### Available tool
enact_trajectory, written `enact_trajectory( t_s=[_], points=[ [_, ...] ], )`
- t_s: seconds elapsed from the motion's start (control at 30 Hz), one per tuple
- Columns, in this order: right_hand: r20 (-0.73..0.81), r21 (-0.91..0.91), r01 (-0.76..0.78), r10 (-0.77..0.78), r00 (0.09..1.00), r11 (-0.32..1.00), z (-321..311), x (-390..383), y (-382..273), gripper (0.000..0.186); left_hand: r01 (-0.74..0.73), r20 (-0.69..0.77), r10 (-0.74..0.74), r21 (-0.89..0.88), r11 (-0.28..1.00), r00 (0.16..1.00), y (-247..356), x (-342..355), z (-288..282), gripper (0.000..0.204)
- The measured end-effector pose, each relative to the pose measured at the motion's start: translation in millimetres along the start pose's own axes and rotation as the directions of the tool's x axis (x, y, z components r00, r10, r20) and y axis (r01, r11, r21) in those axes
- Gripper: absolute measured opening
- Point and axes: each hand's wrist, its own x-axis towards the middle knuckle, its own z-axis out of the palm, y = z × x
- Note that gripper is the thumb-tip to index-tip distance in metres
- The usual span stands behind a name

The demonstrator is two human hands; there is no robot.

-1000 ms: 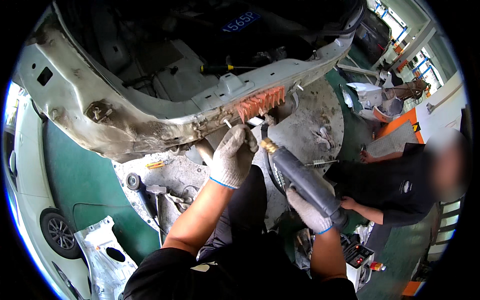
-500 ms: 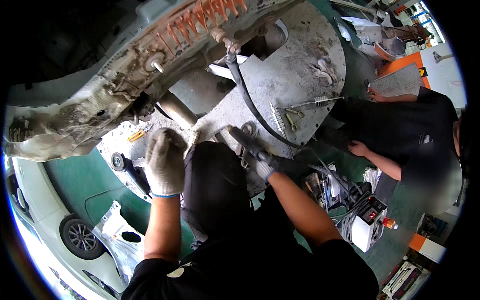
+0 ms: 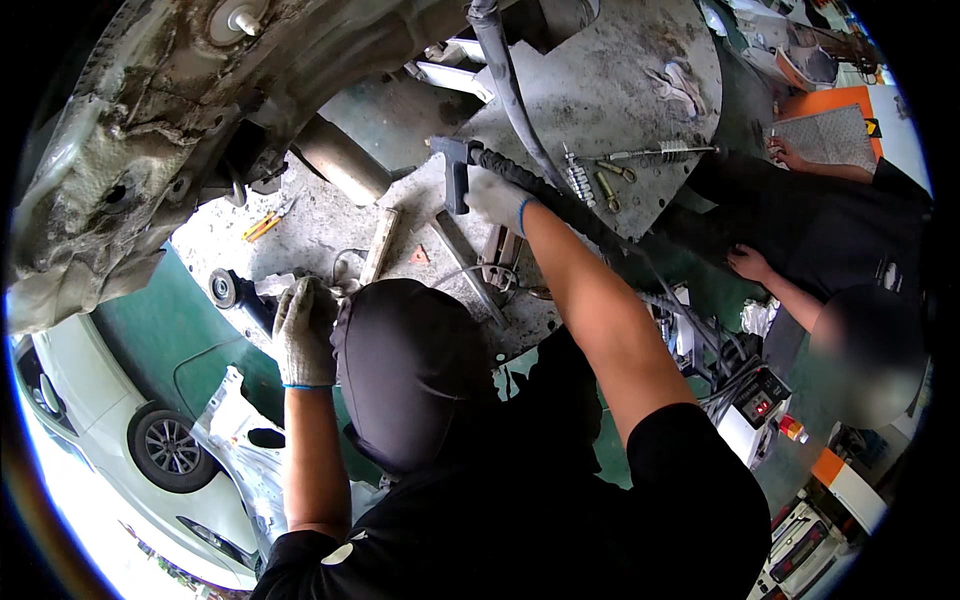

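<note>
My left hand (image 3: 306,330), in a pale work glove, is held up with its fingers drawn together, close beside the rim of a dark rounded hood-like mask (image 3: 410,375). What those fingers hold, if anything, is hidden. An angle grinder (image 3: 225,290) lies just beyond that hand on a grey round metal table (image 3: 590,110). Farther forward, my gloved right hand (image 3: 497,200) is wrapped round a black gun-shaped tool (image 3: 456,175) above the table. From the tool a thick black cable (image 3: 560,202) runs back to the right.
A dirty vehicle body part (image 3: 130,150) overhangs the far left. Yellow-handled pliers (image 3: 262,225), metal bars (image 3: 470,268) and pull hooks (image 3: 610,180) lie on the table. A co-worker in black (image 3: 800,220) is at right, near a machine box (image 3: 750,410). A white car (image 3: 110,420) stands left.
My right hand has swung forward and left with the black tool, which is now turned crosswise. My left hand is a little lower and farther left. The whole view has shifted.
</note>
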Motion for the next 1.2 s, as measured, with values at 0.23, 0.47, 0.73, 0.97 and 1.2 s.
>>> enact_trajectory(
  t_s=[0.23,0.47,0.73,0.97,1.2],
  points=[
    [-0.175,0.498,-0.553,0.702,0.69,0.668,55,-103,16,0.044,-0.111,0.16,0.081,0.186,0.976,0.984,-57,47,-35,0.016],
    [0.209,0.844,-0.479,0.676,0.706,0.24,69,-114,39,0.025,0.098,0.188,-0.117,0.105,0.99,0.975,-3,38,47,0.014],
    [-0.256,0.508,-0.055,0.212,0.943,0.86,24,-198,1,0.038,-0.238,0.397,0.033,0.481,0.844,0.917,60,-12,101,0.017],
    [-0.615,0.332,0.232,0.023,0.788,0.914,-124,-242,-93,0.029,-0.562,0.714,0.102,0.444,0.698,0.692,100,-45,155,0.02],
    [-0.757,0.614,0.737,-0.056,0.652,0.284,-206,-240,-192,0.019,-0.762,0.827,0.238,0.304,0.572,0.509,79,-64,187,0.025]
  ],
)
